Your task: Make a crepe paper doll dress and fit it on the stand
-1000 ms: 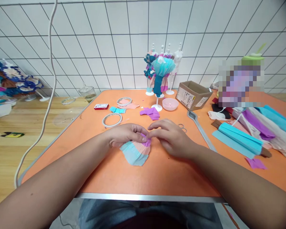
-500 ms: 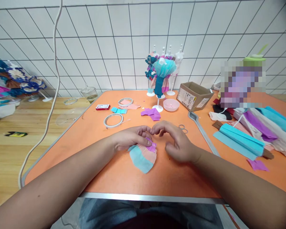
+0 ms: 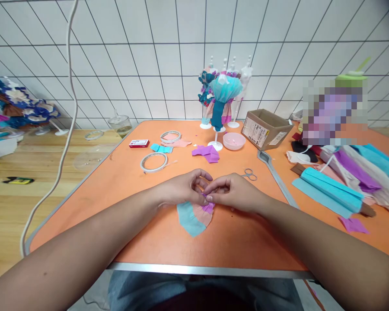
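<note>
A fan of layered crepe paper (image 3: 192, 219), light blue, peach and purple, hangs below my hands just above or on the orange table; I cannot tell which. My left hand (image 3: 185, 186) pinches its gathered purple top between thumb and fingers. From the other side, my right hand (image 3: 235, 192) brings thumb and index fingertips together on the same purple edge. The exact spot between the fingertips is partly hidden. Beyond my right hand lie small scissors (image 3: 250, 174). Purple paper scraps (image 3: 206, 153) rest on the table past my fingers.
Two tape rolls (image 3: 154, 163) lie left, near a small red box (image 3: 139, 143). Behind stand dressed mini mannequins (image 3: 218, 110), a pink bowl (image 3: 234, 141) and a cardboard box (image 3: 266, 128). Crepe paper rolls (image 3: 332, 185) cover the right side; a white cable (image 3: 71, 77) hangs left.
My right hand has moved left and its thumb and finger have closed on the purple edge of the paper. My left hand keeps its pinch. The view has shifted slightly.
</note>
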`<control>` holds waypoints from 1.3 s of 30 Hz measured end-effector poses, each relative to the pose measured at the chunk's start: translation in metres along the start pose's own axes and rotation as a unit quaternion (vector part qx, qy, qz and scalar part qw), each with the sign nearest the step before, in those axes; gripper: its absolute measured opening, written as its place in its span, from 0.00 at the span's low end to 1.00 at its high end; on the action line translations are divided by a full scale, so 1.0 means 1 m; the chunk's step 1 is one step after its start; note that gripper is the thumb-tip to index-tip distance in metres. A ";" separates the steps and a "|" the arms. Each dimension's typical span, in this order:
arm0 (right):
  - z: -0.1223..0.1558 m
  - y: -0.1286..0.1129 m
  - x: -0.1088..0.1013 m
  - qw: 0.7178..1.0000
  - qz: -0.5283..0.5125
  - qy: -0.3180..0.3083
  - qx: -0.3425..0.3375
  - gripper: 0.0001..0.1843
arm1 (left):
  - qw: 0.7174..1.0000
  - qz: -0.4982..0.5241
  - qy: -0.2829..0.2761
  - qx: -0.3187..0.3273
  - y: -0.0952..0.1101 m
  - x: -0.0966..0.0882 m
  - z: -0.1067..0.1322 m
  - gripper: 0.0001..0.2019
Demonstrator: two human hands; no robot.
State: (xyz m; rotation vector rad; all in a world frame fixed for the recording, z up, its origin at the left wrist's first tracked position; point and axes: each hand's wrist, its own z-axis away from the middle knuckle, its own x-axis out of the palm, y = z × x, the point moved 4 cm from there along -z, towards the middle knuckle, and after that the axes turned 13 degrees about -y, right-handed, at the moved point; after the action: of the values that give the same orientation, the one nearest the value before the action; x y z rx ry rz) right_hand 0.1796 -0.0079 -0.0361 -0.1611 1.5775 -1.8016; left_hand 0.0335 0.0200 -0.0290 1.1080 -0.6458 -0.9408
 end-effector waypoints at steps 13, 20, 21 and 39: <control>-0.003 0.008 -0.002 0.996 -0.019 0.051 0.076 0.07 | 0.961 -0.229 0.145 0.047 0.001 -0.005 -0.004 0.19; -0.004 0.011 -0.004 0.994 -0.039 0.073 0.078 0.08 | 0.919 -0.339 0.190 0.063 0.007 -0.008 -0.001 0.17; -0.004 0.011 -0.004 0.993 -0.054 0.067 0.077 0.09 | 0.910 -0.358 0.199 0.067 0.008 -0.008 -0.001 0.16; -0.007 0.014 -0.003 0.983 -0.162 0.050 0.066 0.07 | 0.887 -0.390 0.224 0.104 0.017 0.000 0.007 0.12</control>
State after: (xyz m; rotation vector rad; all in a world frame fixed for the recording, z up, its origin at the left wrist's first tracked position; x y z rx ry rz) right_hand 0.1843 -0.0003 -0.0492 -0.2834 1.5628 -2.1900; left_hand 0.0328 0.0198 -0.0107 1.7692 0.1217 -1.2394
